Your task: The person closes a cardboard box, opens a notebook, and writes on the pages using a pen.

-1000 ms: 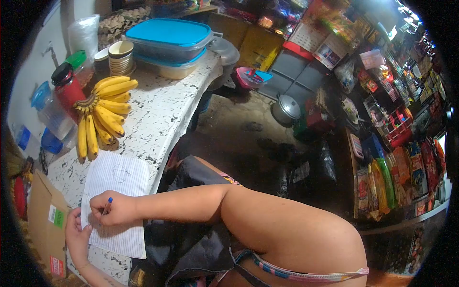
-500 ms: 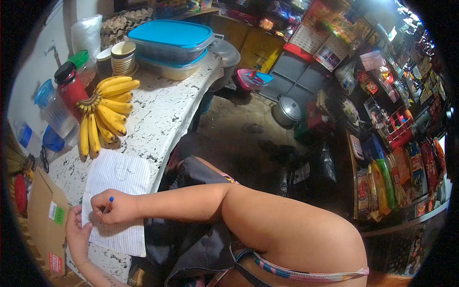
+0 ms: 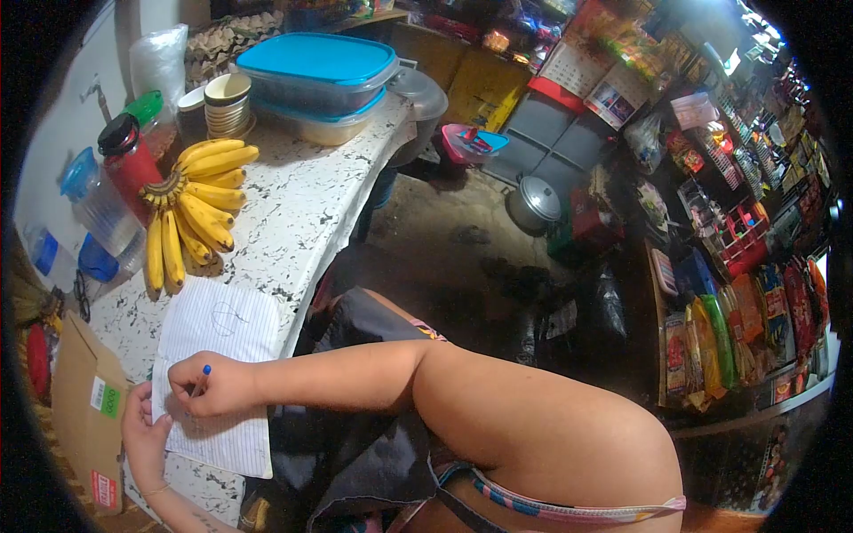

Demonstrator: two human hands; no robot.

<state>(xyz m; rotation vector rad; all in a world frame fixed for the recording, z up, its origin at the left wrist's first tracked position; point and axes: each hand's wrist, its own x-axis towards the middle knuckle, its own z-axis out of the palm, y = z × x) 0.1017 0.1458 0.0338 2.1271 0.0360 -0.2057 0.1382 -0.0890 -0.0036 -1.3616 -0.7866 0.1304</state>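
My right hand is closed around a blue-capped pen over a sheet of lined paper. The pen's tip is hidden by the fingers. A looping pen mark shows on the upper part of the sheet. My left hand has its fingers curled at the paper's left edge, the thumb touching it. A bunch of yellow bananas lies just beyond the top of the sheet, and a brown cardboard piece is beside my left hand.
On the white speckled counter stand blue-lidded containers, stacked paper cups, a red bottle and a clear pitcher. A lidded pot is on the floor. Packaged goods line the right side.
The camera view has shifted very slightly. Both hands keep almost the same place on the paper, and the pen stays in my right hand.
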